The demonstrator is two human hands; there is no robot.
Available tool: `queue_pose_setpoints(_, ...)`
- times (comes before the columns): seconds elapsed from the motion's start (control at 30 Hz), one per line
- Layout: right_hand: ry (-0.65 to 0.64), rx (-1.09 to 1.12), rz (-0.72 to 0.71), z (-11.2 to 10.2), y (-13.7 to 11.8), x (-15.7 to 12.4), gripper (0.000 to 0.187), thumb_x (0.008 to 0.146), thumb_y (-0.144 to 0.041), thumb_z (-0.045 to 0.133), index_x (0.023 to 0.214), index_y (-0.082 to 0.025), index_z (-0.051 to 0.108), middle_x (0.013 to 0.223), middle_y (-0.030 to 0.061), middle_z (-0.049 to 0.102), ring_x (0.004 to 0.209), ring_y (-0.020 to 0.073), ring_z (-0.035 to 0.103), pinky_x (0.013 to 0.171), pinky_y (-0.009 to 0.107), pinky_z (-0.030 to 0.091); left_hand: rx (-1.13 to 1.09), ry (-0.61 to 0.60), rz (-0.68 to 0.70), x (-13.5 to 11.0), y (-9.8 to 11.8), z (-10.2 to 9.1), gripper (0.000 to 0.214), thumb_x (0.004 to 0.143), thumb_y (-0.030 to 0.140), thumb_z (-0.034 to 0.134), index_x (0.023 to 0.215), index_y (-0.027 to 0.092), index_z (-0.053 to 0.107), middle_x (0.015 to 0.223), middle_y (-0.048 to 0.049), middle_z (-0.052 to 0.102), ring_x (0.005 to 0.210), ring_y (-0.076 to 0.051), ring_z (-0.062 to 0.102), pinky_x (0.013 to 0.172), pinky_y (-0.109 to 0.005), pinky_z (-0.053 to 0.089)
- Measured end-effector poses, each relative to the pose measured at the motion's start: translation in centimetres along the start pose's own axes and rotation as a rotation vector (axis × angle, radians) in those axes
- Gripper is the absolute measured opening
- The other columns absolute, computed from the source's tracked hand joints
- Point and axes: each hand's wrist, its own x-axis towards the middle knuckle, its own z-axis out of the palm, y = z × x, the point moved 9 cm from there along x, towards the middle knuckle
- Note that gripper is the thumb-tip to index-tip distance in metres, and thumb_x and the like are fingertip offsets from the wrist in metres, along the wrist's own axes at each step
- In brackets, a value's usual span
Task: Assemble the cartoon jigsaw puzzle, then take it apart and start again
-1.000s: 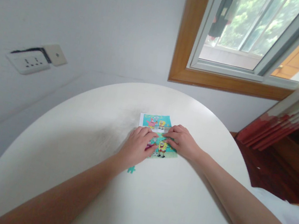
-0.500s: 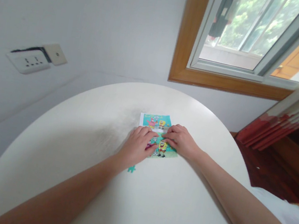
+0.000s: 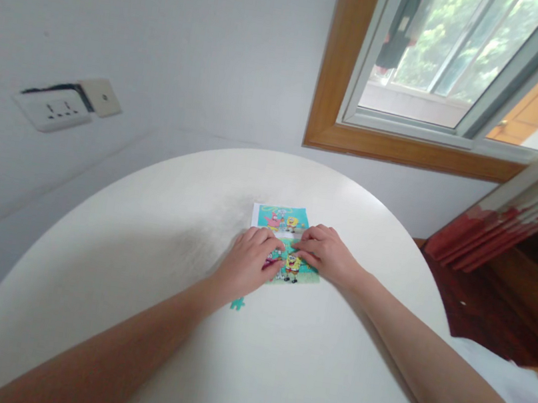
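Observation:
A jigsaw puzzle [image 3: 291,271] with a yellow square cartoon figure on green and teal lies flat on the white round table [image 3: 275,364]. My left hand [image 3: 251,259] covers its left side, fingers laid over it and thumb apart below them. From the right, my right hand [image 3: 325,251] touches the puzzle's upper right part with bent fingertips, thumb slightly apart from them. Whether a single piece is under the fingertips is hidden. Just beyond, a picture card [image 3: 282,218] shows similar cartoon figures. One loose teal puzzle piece [image 3: 237,304] sits near my left wrist, partly covered.
Behind the table is a pale wall with a power socket [image 3: 55,107] at left. A wood-framed window [image 3: 330,133] is at the upper right. A red and cream curtain [image 3: 487,227] hangs at the right, above a dark wooden floor [image 3: 466,305].
Both hands stay in the same places on the puzzle, with hardly any finger movement. The whole view has shifted very slightly.

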Motion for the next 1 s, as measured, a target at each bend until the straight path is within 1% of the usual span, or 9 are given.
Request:
queue_pose_setpoints(0.1, 0.004, -0.008, -0.005, 0.0, 0.0, 0.0, 0.024, 0.093, -0.035, 0.057, 0.104, -0.022, 0.074, 0.097, 0.0084, 0.065, 0.093, 0.0213, 0.053, 0.08, 0.034, 0.035, -0.001, -0.002, -0.009, 0.0, -0.1, 0.1, 0.02, 0.087, 0.032, 0.063, 0.105, 0.022, 0.062, 0.11, -0.0052, 0.059, 0.108, -0.026, 0.05, 0.096, -0.042, 0.041)
queue_pose_setpoints(0.3, 0.002, -0.044, -0.015, -0.1, -0.4, 0.1, 0.023, 0.095, -0.031, 0.054, 0.103, -0.022, 0.074, 0.097, 0.0081, 0.066, 0.093, 0.0205, 0.053, 0.078, 0.034, 0.033, 0.002, -0.005, -0.014, 0.0, 0.0, 0.1, 0.021, 0.088, 0.033, 0.063, 0.106, 0.023, 0.062, 0.11, -0.005, 0.059, 0.109, -0.026, 0.051, 0.097, -0.042, 0.041)
queue_pose_setpoints(0.47, 0.01, -0.061, 0.02, -0.1, -0.3, 0.2, 0.02, 0.095, -0.028, 0.054, 0.103, -0.023, 0.072, 0.097, 0.0068, 0.066, 0.091, 0.0201, 0.053, 0.078, 0.033, 0.032, 0.003, -0.01, -0.017, 0.0, 0.0, 0.0, 0.022, 0.088, 0.033, 0.063, 0.106, 0.022, 0.062, 0.11, -0.0051, 0.059, 0.109, -0.025, 0.05, 0.097, -0.042, 0.041)
queue_pose_setpoints(0.63, 0.022, -0.064, 0.043, 0.0, -0.8, 0.6, 0.02, 0.092, -0.025, 0.058, 0.108, -0.023, 0.071, 0.098, 0.0069, 0.065, 0.093, 0.0206, 0.053, 0.079, 0.034, 0.032, 0.008, -0.014, -0.016, 0.0, 0.2, -0.1, 0.021, 0.087, 0.031, 0.064, 0.105, 0.022, 0.061, 0.11, -0.0051, 0.058, 0.109, -0.025, 0.05, 0.097, -0.042, 0.041)
queue_pose_setpoints(0.83, 0.056, 0.042, 0.057, 0.6, -0.7, 0.9, 0.023, 0.085, -0.015, 0.062, 0.104, -0.023, 0.072, 0.094, 0.0062, 0.062, 0.091, 0.0207, 0.054, 0.079, 0.033, 0.037, 0.0, -0.003, -0.017, 0.0, 0.0, 0.0, 0.021, 0.086, 0.03, 0.064, 0.105, 0.022, 0.061, 0.109, -0.0052, 0.058, 0.107, -0.025, 0.05, 0.097, -0.042, 0.042)
queue_pose_setpoints(1.0, 0.136, 0.28, 0.093, 0.3, 0.1, 0.9, 0.023, 0.084, -0.012, 0.059, 0.1, -0.019, 0.074, 0.087, 0.0068, 0.062, 0.086, 0.0192, 0.056, 0.081, 0.033, 0.043, -0.008, -0.005, -0.015, 0.0, 0.0, 0.1, 0.02, 0.086, 0.031, 0.063, 0.105, 0.023, 0.062, 0.109, -0.005, 0.058, 0.108, -0.025, 0.05, 0.097, -0.041, 0.041)
